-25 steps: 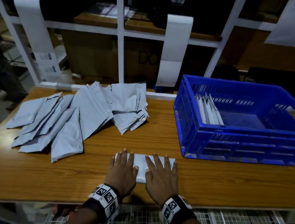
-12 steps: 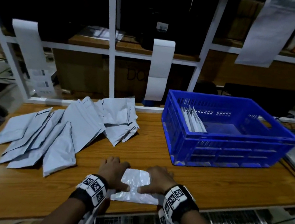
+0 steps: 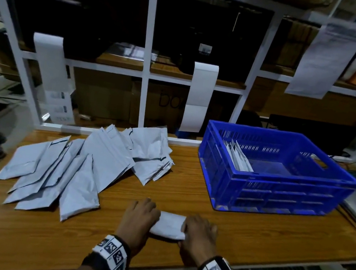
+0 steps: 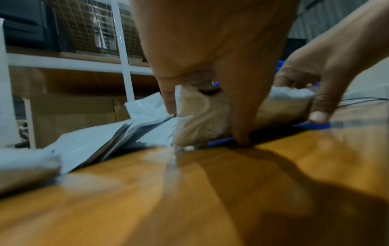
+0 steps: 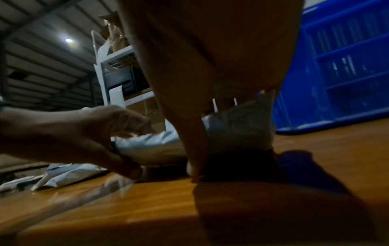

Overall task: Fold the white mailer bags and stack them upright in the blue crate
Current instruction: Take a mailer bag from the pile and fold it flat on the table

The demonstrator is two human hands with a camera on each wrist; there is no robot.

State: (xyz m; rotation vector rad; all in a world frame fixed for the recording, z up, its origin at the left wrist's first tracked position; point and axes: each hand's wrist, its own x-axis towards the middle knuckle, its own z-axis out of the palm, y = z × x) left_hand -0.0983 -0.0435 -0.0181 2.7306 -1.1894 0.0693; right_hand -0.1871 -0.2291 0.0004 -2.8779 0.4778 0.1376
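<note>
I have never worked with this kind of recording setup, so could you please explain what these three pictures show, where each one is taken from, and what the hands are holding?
There is no machine here: a person works with bare hands and wears three cameras. The wide picture comes from a head camera looking down at a wooden table. The two low, blurry pictures come from cameras strapped to each wrist, looking along the fingers.

On the table lies a spread pile of flat white mailer bags to the left, and a blue crate to the right, with a few folded bags leaning upright at its left end.

The left hand and right hand each have a grip on one end of a folded mailer bag at the near edge of the table, thumbs below and fingers on top.
</note>
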